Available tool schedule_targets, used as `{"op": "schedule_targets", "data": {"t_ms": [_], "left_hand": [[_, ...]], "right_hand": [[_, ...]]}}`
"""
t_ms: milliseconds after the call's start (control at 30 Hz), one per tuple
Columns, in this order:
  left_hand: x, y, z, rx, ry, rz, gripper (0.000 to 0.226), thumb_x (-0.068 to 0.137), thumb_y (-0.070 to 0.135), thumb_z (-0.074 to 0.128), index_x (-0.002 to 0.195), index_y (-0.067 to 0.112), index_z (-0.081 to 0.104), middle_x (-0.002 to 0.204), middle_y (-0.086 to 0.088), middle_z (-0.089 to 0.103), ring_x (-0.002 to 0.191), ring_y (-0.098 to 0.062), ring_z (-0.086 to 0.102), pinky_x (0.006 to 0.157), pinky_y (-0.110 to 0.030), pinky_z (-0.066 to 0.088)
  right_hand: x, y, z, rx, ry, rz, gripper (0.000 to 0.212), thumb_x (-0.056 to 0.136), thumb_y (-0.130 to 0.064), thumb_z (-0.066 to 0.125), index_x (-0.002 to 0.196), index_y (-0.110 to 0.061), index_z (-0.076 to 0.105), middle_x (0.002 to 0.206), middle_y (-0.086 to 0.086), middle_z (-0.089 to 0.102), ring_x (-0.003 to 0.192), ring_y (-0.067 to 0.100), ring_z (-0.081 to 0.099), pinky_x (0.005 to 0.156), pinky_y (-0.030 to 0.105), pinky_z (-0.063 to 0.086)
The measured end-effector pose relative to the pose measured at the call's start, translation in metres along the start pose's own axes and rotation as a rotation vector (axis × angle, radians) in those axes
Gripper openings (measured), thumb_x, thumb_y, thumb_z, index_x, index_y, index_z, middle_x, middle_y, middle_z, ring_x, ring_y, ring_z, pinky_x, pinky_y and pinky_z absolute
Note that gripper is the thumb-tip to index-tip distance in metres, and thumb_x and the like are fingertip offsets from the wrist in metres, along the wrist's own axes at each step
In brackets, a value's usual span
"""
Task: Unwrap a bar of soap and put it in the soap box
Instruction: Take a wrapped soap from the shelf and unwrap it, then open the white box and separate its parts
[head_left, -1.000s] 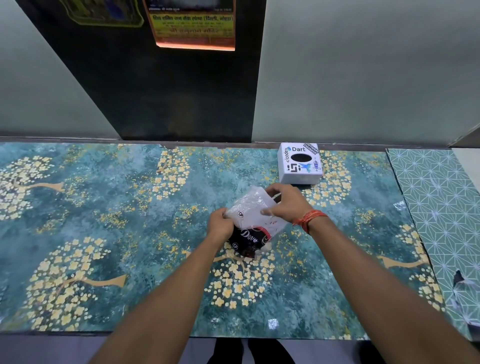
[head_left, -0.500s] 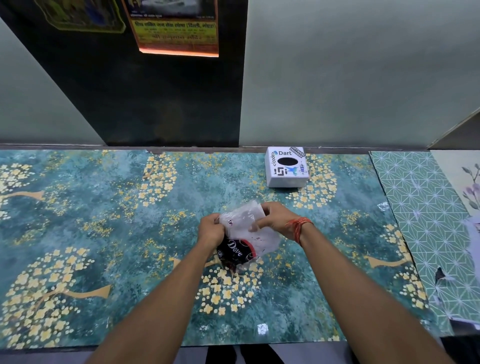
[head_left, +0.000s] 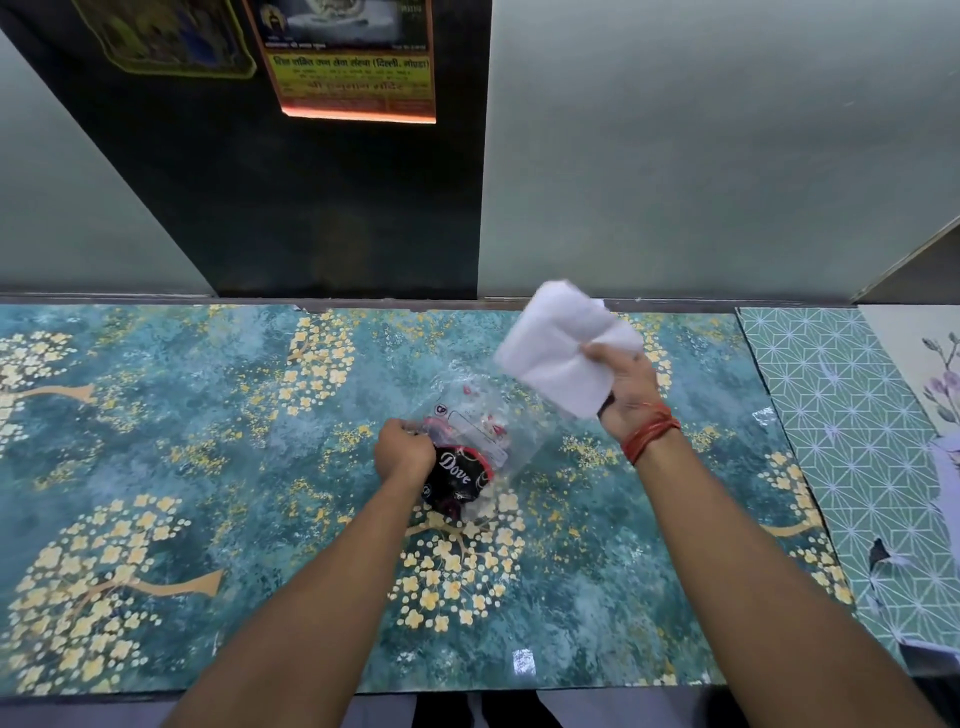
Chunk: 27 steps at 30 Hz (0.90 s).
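Up above the far side of the teal desk with yellow blossom print (head_left: 156, 519), clear of its surface: right hand (head_left: 628, 395), red thread at the wrist, closed around a blurred white rectangular bar of soap (head_left: 558, 348). Lower and to the left, just over the desk: left hand (head_left: 402, 457) pinched shut on a crumpled clear plastic wrapper with a black Dove label (head_left: 467, 457), well apart from the soap.

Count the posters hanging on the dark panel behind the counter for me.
2. One orange-edged poster with yellow text hangs at the panel's top centre; one yellow-bordered poster sits to its left. Both are cut off by the frame's top edge, so more may hang out of view.
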<state>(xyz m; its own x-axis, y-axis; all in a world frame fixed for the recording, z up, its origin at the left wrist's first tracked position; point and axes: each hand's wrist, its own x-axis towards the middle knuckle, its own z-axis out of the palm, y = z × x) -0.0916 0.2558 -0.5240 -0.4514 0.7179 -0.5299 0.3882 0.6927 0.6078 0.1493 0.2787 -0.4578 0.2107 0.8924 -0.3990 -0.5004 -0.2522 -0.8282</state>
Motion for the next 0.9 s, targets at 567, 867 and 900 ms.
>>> {"op": "schedule_targets", "data": {"t_ms": [567,867,900], "left_hand": [[-0.002,-0.008,-0.011,0.371,-0.036,0.103,0.014,0.094,0.025,0.055,0.094,0.011,0.052,0.111,-0.015,0.066,0.085,-0.029,0.053,0.070,-0.034,0.042],[-0.011,0.056,0.005,0.031,-0.048,0.511,0.052,0.091,0.010,0.057,0.141,0.013,0.045,0.131,-0.009,0.053,0.115,-0.026,0.052,0.094,-0.043,0.050],[-0.012,0.060,0.008,-0.032,-0.094,0.509,0.050,0.091,0.008,0.056,0.140,0.013,0.047,0.126,-0.008,0.056,0.103,-0.022,0.055,0.083,-0.040,0.053]], "right_hand": [[-0.020,0.099,0.025,-0.965,-0.092,0.248,0.050,0.072,-0.026,0.081,0.113,-0.010,0.056,0.119,0.010,0.066,0.102,0.028,0.063,0.090,0.041,0.054],[0.035,0.021,0.033,-1.766,0.129,-0.359,0.054,0.088,-0.019,0.059,0.137,-0.008,0.037,0.142,0.013,0.043,0.132,0.033,0.038,0.099,0.051,0.044],[0.045,0.015,0.027,-1.845,0.075,-0.287,0.062,0.086,-0.014,0.060,0.141,-0.009,0.032,0.149,0.011,0.036,0.140,0.033,0.028,0.103,0.057,0.038]]}}
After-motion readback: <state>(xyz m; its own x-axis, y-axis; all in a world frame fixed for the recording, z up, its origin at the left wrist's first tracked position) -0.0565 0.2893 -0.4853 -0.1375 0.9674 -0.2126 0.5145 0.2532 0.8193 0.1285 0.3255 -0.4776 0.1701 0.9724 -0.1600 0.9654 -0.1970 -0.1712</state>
